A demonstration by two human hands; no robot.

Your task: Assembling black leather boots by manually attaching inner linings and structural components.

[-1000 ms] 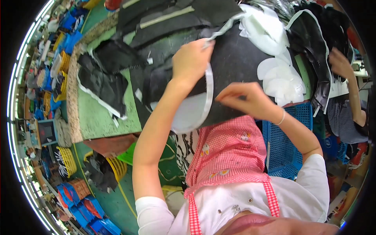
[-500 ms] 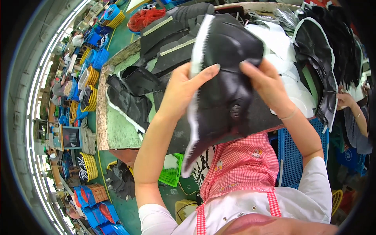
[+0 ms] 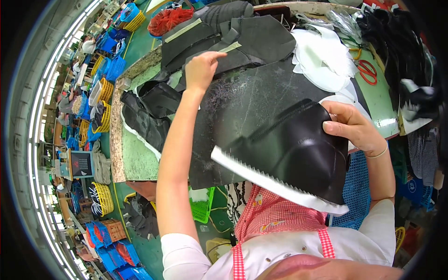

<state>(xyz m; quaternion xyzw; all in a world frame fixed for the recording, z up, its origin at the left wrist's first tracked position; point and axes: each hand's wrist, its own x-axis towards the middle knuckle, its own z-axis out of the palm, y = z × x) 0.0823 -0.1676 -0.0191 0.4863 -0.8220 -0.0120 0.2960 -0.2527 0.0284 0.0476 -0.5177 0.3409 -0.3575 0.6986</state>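
In my right hand (image 3: 352, 126) is a glossy black shoe upper (image 3: 298, 158), pinched at its upper right edge between thumb and fingers. A white strip with a zigzag edge runs along its lower side, and a ribbed seam lies along its top. My left hand (image 3: 201, 72) reaches out over the dark grey cut pieces (image 3: 268, 39) at the back of the table. Its index finger is stretched out close to a pale strip (image 3: 228, 48) on one piece; the other fingers are partly hidden. Whether it touches the piece I cannot tell.
A dark, scuffed mat (image 3: 233, 112) covers the green table's middle. Black uppers (image 3: 147, 116) lie at left. White rounded pieces (image 3: 322, 60) and red-handled scissors (image 3: 367, 71) are at right, with black pieces (image 3: 392, 46) beyond. A blue crate (image 3: 357, 177) stands below the table edge.
My left hand has let go of the shoe upper and moved to the far grey pieces. My right hand has lowered and turned the upper. At right, another person's hand and upper have moved away.
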